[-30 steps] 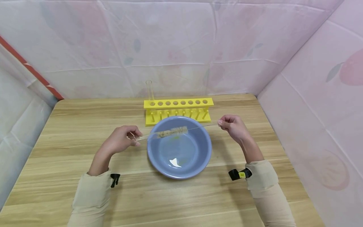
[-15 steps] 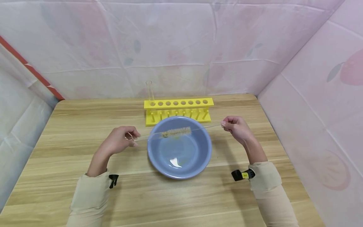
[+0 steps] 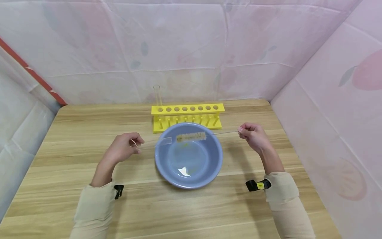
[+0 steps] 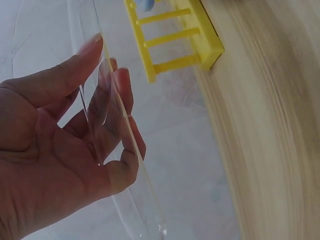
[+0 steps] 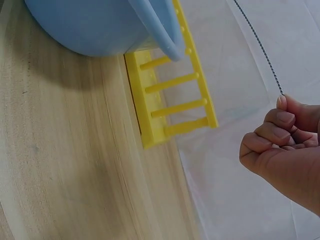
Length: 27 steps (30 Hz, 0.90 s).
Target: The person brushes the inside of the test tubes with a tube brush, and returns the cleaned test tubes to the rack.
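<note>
My left hand (image 3: 123,147) holds a clear glass test tube (image 4: 131,200) between thumb and fingers, its mouth pointing right over the basin. A test tube brush (image 3: 191,136) with pale bristles is out of the tube, just right of its mouth. At the far end of its thin twisted wire handle (image 5: 260,44), my right hand (image 3: 253,135) pinches it between thumb and forefinger, the other fingers curled. Tube and bristles are above a blue basin (image 3: 219,156) that has some liquid in it.
Behind the basin stands a yellow test tube rack (image 3: 188,109) with a row of holes and pegs. Another clear test tube (image 3: 158,96) stands upright in its leftmost hole. All rest on a wooden table (image 3: 191,212) against a patterned cloth backdrop.
My right hand has moved right, drawing the brush out of the test tube, so a gap now separates bristles and tube mouth. The left hand has shifted slightly left.
</note>
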Tool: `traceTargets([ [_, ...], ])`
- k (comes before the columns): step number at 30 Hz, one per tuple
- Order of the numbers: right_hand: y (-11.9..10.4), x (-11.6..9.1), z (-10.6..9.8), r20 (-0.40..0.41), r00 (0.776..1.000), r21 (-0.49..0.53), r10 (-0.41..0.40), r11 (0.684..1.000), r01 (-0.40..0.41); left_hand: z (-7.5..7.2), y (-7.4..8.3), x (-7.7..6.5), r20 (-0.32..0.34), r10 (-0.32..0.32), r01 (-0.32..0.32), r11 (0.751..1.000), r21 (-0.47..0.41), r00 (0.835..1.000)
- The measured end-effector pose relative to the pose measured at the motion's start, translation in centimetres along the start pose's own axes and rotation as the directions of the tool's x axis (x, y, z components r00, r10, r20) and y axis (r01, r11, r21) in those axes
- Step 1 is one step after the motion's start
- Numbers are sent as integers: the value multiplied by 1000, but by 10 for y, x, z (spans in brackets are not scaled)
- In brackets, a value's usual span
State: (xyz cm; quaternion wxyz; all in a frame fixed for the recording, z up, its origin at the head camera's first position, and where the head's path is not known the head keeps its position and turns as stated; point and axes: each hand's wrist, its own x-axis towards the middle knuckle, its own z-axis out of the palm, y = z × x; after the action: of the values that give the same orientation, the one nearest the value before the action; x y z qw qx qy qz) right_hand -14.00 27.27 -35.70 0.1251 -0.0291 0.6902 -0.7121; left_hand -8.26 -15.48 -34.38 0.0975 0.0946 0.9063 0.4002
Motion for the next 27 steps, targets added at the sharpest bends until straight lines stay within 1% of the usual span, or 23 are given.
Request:
traceTargets([
  [6,2,1,3,-19,1000,9,0,1000,0,5,0,1,-4,-12,12,1000,-10,1000],
  [18,2,3,9,9,1000,10,-3,1000,3,8,2,2,0,-13,13,1000,2,1000],
  [27,3,3,10,14,1000,-38,17,999,-17,9,2,1,-10,-9,9,1000,-1,1000],
])
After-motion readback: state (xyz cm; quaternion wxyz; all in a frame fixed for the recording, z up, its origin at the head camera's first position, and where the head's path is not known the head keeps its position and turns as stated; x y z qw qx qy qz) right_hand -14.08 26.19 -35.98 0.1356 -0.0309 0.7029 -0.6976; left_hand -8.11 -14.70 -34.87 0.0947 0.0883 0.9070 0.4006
